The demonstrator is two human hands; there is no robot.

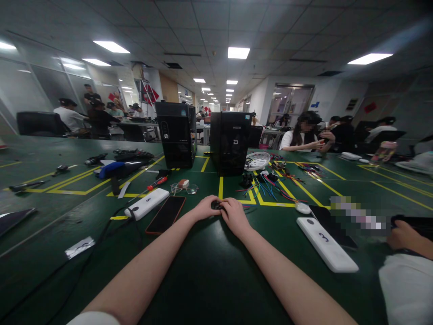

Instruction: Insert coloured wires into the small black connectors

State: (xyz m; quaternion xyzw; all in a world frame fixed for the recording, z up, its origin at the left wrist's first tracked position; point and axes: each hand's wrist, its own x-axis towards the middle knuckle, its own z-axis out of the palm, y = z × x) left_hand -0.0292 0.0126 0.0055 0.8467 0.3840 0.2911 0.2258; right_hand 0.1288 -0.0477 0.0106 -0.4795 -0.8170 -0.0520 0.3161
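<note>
My left hand (207, 207) and my right hand (234, 214) meet above the green table, straight ahead of me. Between their fingertips is a small black part (215, 205), largely covered by the fingers; its exact kind is too small to make out. Both hands are closed around it. A short bit of wire shows just right of my right hand, though I cannot tell whether it joins the part. Behind the hands stand two black computer towers, the left one (176, 135) with an open side and the right one (233, 142) closer to my hands.
Left of my arms lie a phone (166, 215), a white power bank (149, 201), glasses (191, 189) and a red-handled screwdriver (157, 183). Loose coloured wires (270, 187) and a white basket (257, 160) are to the right. A co-worker's hand (407, 237) is at the right edge.
</note>
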